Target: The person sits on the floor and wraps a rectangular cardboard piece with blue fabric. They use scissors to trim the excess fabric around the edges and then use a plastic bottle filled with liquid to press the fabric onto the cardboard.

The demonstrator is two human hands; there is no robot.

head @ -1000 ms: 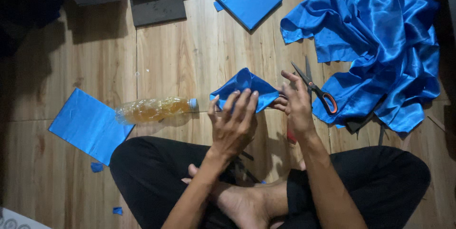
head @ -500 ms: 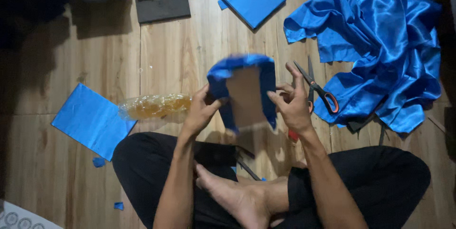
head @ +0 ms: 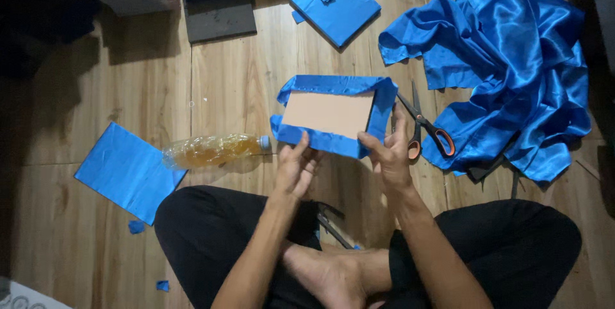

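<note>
Two hands, left hand (head: pixel 293 169) and right hand (head: pixel 386 153), hold one fabric-wrapped board (head: pixel 333 115).

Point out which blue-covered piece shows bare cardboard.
The board held by both hands, left hand and right hand; the other squares show only blue.

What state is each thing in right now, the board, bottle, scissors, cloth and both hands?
Fabric-wrapped board: held up, bare side showing, blue edges folded over.
Left hand: gripping its lower edge.
Right hand: gripping its lower right corner.
Bottle: lying down, capped.
Scissors: open.
Satin cloth: crumpled.
</note>
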